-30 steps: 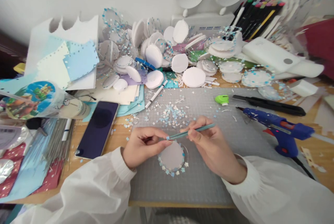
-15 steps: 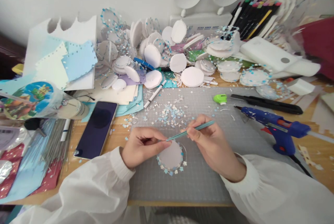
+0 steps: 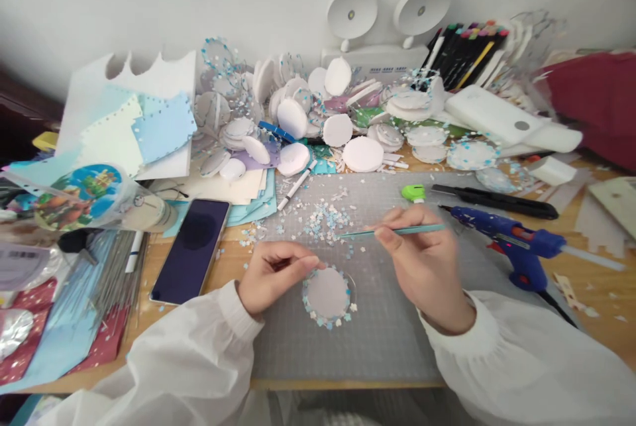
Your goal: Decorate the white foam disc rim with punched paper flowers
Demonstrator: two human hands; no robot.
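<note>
My left hand [image 3: 279, 278] is closed in a pinch at the upper-left rim of a round white disc [image 3: 326, 293]. Small blue and white flower-shaped pieces edge this disc, and a thin clear loop shows at its right side. Between the thumb and fingers of my right hand [image 3: 422, 254] is a pair of teal tweezers [image 3: 410, 230], held nearly level. Their tips point left, over the lower right of a scattered heap of tiny paper flowers [image 3: 325, 219]. Whether the tips grip a flower is too small to tell.
A grey cutting mat [image 3: 342, 360] lies under the work. To the right are a blue glue gun [image 3: 511, 230], a black utility knife [image 3: 497, 201] and a green clip-like item [image 3: 413, 193]. A phone [image 3: 191, 250] lies left; several white discs [image 3: 363, 154] pile up behind.
My right hand has moved right with the tweezers, whose tips left the disc's rim for the flower heap. My left hand stays at the rim. The camera view has shifted slightly.
</note>
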